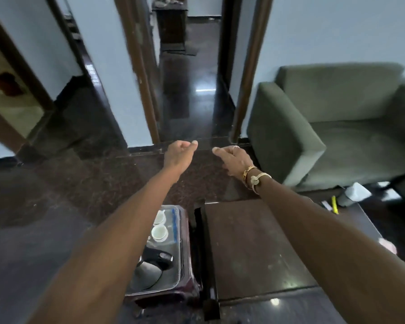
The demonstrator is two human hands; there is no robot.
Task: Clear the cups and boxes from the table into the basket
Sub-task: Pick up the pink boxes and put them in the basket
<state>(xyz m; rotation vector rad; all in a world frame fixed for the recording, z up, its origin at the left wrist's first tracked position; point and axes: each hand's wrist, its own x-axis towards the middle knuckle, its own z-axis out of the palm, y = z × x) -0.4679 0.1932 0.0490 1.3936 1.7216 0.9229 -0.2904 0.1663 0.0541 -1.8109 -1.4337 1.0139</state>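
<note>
Both my arms stretch out forward over the floor. My left hand (pixel 178 153) is loosely curled and holds nothing. My right hand (pixel 232 160), with bangles at the wrist, has its fingers apart and is empty too. Below my left arm stands a clear basket (pixel 177 249) on a dark stool; two white cups (pixel 160 232) and a black-handled kettle (pixel 154 265) lie in it. The dark wooden table (pixel 255 249) lies under my right arm. At its far right corner lie a yellow pen (pixel 334 204) and a crumpled white wrapper (pixel 354 194).
A grey-green armchair (pixel 337 127) stands at the right, beyond the table. A doorway (pixel 189 90) with dark wooden frames opens straight ahead onto a glossy dark floor. A pinkish item (pixel 387 245) shows at the table's right edge.
</note>
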